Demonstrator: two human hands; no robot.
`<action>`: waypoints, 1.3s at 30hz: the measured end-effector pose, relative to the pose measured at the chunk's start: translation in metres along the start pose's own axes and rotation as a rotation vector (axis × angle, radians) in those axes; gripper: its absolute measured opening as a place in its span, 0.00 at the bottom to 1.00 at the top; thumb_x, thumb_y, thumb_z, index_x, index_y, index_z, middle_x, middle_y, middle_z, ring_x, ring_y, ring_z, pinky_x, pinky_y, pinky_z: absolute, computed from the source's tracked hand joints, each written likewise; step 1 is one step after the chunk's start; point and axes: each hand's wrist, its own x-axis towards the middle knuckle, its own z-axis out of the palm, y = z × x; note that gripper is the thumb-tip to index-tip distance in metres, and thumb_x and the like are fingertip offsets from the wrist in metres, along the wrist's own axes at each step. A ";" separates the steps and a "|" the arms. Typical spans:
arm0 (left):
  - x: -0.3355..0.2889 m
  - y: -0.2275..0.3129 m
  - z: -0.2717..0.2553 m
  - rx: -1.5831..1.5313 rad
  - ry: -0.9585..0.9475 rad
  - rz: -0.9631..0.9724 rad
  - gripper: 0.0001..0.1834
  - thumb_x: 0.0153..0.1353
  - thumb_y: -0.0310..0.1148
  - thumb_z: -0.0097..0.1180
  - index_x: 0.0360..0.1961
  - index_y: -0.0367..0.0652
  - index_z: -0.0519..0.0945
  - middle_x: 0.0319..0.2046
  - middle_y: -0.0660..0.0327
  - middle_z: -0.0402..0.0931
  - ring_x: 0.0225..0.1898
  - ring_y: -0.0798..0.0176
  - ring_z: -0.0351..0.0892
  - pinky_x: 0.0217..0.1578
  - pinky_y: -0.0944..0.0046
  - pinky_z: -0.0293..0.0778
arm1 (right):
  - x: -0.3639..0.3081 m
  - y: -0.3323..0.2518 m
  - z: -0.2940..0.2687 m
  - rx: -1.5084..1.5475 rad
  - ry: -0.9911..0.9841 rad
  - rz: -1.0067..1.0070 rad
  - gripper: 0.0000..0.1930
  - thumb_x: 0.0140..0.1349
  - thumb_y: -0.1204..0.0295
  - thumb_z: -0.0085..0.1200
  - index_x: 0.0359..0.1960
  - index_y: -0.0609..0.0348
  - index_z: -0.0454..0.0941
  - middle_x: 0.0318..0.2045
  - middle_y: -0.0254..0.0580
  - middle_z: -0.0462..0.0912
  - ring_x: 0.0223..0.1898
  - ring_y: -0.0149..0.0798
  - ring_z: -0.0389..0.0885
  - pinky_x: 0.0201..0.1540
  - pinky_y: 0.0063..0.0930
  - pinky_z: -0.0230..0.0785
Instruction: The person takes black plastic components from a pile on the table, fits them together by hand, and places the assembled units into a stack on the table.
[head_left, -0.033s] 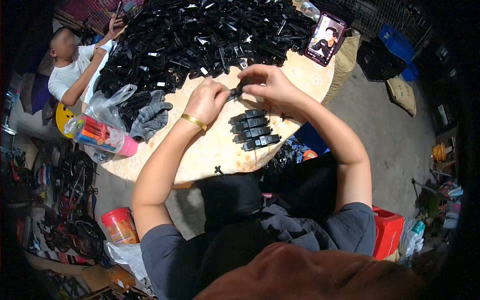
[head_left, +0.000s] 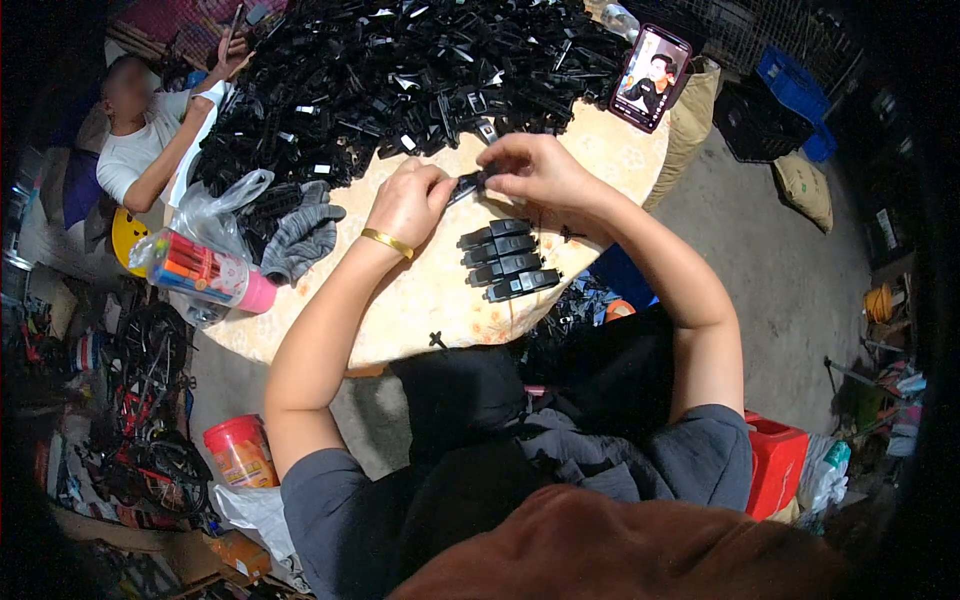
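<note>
Over the table, my left hand [head_left: 408, 200] is closed on one end of a small black plastic part [head_left: 466, 187]. My right hand [head_left: 535, 165] is curled at the part's other end, thumb and forefinger on it; the fingers hide much of its shape. Just below the hands, several similar black plastic parts [head_left: 508, 261] lie side by side in a short row. A tiny black cross-shaped piece [head_left: 437, 341] rests near the table's front edge, and another dark small piece [head_left: 571, 233] is right of the row. A large heap of black plastic parts [head_left: 400, 80] covers the far side.
The tablecloth [head_left: 400, 320] is pale and patterned. At left stand a pink-based cup of pens [head_left: 210, 272], a grey cloth [head_left: 303, 235] and a plastic bag [head_left: 222, 208]. A phone [head_left: 652, 78] leans at the far right. A person in white [head_left: 150, 155] sits far left, holding something thin.
The fingers of my right hand have shifted slightly down, and a little more of the held part shows between my hands. The row of parts has not moved.
</note>
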 end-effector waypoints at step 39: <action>-0.002 0.009 -0.004 -0.286 -0.237 -0.116 0.13 0.38 0.31 0.69 0.25 0.37 0.81 0.24 0.55 0.75 0.27 0.56 0.76 0.30 0.61 0.71 | -0.007 -0.007 0.006 -0.535 -0.110 -0.370 0.11 0.45 0.69 0.61 0.32 0.58 0.82 0.26 0.44 0.76 0.33 0.47 0.77 0.36 0.37 0.70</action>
